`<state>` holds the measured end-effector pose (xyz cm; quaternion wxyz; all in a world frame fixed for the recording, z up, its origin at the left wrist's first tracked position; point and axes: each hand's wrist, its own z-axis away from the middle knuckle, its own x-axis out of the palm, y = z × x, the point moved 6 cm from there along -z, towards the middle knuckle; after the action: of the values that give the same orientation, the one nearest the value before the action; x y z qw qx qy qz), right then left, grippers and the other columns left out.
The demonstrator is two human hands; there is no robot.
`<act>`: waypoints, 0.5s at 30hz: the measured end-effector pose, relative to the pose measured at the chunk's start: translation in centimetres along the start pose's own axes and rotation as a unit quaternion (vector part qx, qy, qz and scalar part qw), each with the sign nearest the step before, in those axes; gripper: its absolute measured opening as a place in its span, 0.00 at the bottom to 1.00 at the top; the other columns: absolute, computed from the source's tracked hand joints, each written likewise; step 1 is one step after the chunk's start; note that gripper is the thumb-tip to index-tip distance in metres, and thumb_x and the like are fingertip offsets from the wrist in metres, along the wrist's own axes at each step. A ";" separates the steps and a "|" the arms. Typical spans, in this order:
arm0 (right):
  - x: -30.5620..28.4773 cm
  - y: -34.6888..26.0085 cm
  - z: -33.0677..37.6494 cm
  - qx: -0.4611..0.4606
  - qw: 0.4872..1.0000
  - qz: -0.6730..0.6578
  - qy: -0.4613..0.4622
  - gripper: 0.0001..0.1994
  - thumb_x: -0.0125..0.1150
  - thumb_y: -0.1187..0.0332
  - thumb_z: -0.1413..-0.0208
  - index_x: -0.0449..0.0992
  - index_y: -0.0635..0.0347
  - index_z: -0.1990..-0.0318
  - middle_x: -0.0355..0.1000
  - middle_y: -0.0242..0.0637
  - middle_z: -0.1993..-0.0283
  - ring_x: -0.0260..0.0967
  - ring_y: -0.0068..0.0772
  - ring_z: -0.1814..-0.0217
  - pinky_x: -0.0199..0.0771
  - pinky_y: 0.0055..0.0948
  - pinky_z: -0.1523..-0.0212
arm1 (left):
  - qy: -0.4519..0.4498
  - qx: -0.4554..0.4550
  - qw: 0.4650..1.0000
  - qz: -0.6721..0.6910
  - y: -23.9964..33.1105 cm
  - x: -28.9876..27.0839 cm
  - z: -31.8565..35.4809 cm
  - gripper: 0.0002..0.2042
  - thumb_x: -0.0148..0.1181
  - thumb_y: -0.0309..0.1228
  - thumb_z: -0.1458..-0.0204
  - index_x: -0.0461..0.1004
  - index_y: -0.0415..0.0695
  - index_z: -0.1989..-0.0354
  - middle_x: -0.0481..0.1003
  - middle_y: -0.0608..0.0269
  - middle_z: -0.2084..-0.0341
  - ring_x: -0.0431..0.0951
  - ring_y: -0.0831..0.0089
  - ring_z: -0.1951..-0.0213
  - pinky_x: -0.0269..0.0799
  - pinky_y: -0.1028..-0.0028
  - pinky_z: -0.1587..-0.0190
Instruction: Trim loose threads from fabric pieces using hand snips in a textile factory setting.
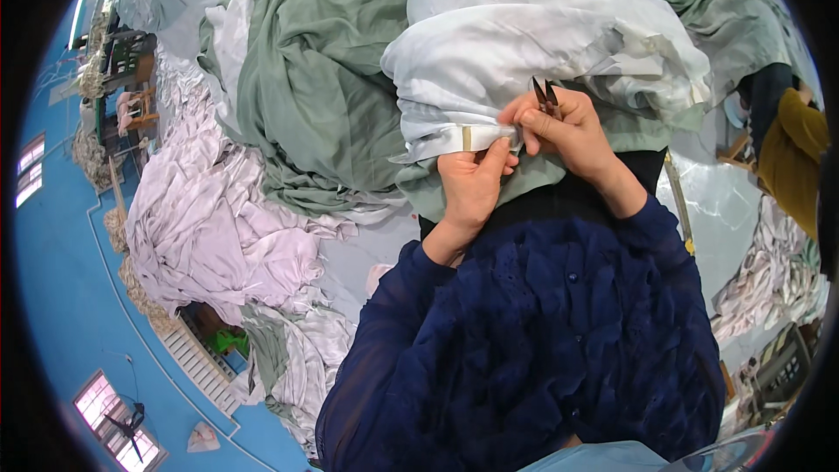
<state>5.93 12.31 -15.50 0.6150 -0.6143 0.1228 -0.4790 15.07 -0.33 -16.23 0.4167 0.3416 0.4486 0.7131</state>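
Heaped green fabric (306,96) and lilac cloth (218,227) surround the near white garment (524,35), whose hem the left hand (472,183) pinches flat while the right hand (568,127) grips small snips (545,96) just above it, so a slip might nick the cloth.

Bright, even daylight, soft shadows only. Heavy fisheye bending plus black vignette at the rim. Centre sharp, far edges smeared. No glare.

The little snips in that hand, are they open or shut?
Slightly open. The dark snips in the right hand show two pointed tips standing a little apart, above the white cloth whose edge the left hand pinches.
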 end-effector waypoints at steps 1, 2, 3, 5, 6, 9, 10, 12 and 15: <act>0.0 0.1 0.0 0.000 1.000 0.000 0.001 0.03 0.59 0.73 0.39 0.78 0.61 0.63 0.68 0.24 0.78 0.62 0.14 0.76 0.62 0.20 0.74 | -0.007 0.006 1.000 0.003 0.1 0.1 0.0 0.05 0.60 0.23 0.41 0.78 0.34 0.60 0.79 0.64 0.72 0.77 0.80 0.73 0.73 0.80 0.71; -0.1 0.6 0.0 0.026 1.000 -0.004 -0.001 0.04 0.59 0.72 0.38 0.78 0.60 0.63 0.68 0.24 0.78 0.62 0.13 0.77 0.61 0.19 0.75 | -0.014 0.012 1.000 0.007 0.2 0.2 0.0 0.05 0.60 0.23 0.41 0.78 0.34 0.60 0.79 0.64 0.71 0.77 0.80 0.73 0.73 0.80 0.71; -0.2 1.2 0.0 0.053 0.999 -0.009 -0.002 0.04 0.58 0.71 0.38 0.79 0.59 0.63 0.68 0.24 0.79 0.62 0.13 0.77 0.61 0.19 0.76 | -0.014 0.012 1.000 0.007 0.3 0.2 0.1 0.05 0.60 0.23 0.41 0.78 0.34 0.60 0.79 0.64 0.71 0.77 0.80 0.73 0.73 0.80 0.71; -0.7 1.4 0.0 0.041 0.998 0.048 -0.001 0.05 0.60 0.70 0.38 0.79 0.60 0.62 0.68 0.24 0.78 0.62 0.13 0.77 0.61 0.19 0.76 | 0.000 -0.010 1.000 -0.012 0.1 0.1 0.2 0.05 0.59 0.23 0.41 0.78 0.34 0.60 0.79 0.64 0.71 0.77 0.80 0.73 0.73 0.80 0.71; -0.9 1.4 0.0 0.030 0.994 0.105 0.001 0.05 0.61 0.70 0.39 0.79 0.62 0.61 0.69 0.24 0.78 0.62 0.13 0.77 0.61 0.19 0.77 | 0.000 -0.009 1.000 -0.011 0.1 0.1 0.2 0.05 0.59 0.23 0.41 0.78 0.34 0.60 0.79 0.64 0.71 0.77 0.80 0.73 0.73 0.80 0.71; -0.2 -0.2 0.2 -0.070 0.983 0.169 0.019 0.05 0.65 0.72 0.44 0.78 0.64 0.62 0.69 0.26 0.75 0.62 0.17 0.77 0.62 0.20 0.75 | -0.001 0.003 1.000 -0.021 -0.2 0.0 0.4 0.06 0.59 0.23 0.40 0.78 0.34 0.59 0.79 0.65 0.71 0.77 0.81 0.72 0.73 0.81 0.69; 0.2 -0.5 0.0 -0.068 0.983 0.169 0.019 0.05 0.65 0.72 0.44 0.78 0.64 0.62 0.69 0.26 0.75 0.62 0.17 0.77 0.62 0.20 0.75 | -0.013 0.029 0.999 -0.031 -0.1 0.0 0.3 0.06 0.58 0.23 0.40 0.78 0.34 0.59 0.79 0.66 0.71 0.77 0.82 0.72 0.73 0.80 0.68; 2.1 -3.1 0.1 -0.250 0.903 0.350 0.004 0.08 0.69 0.77 0.51 0.78 0.63 0.63 0.68 0.29 0.74 0.65 0.24 0.74 0.64 0.24 0.73 | -0.023 0.053 0.997 -0.042 -0.3 0.0 0.4 0.06 0.58 0.23 0.40 0.78 0.34 0.59 0.79 0.66 0.71 0.76 0.82 0.72 0.74 0.80 0.68; 2.2 -2.2 -0.3 -0.217 0.902 0.372 -0.008 0.08 0.69 0.78 0.54 0.78 0.62 0.66 0.69 0.35 0.72 0.67 0.32 0.73 0.66 0.27 0.71 | -0.022 0.076 0.995 -0.056 -0.4 -0.1 0.7 0.07 0.57 0.23 0.39 0.78 0.34 0.57 0.79 0.66 0.71 0.76 0.82 0.71 0.74 0.79 0.66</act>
<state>5.87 10.96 -12.70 0.6006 -0.6459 0.4386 -0.1722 15.83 -0.06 -16.40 0.4382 0.3624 0.5106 0.6450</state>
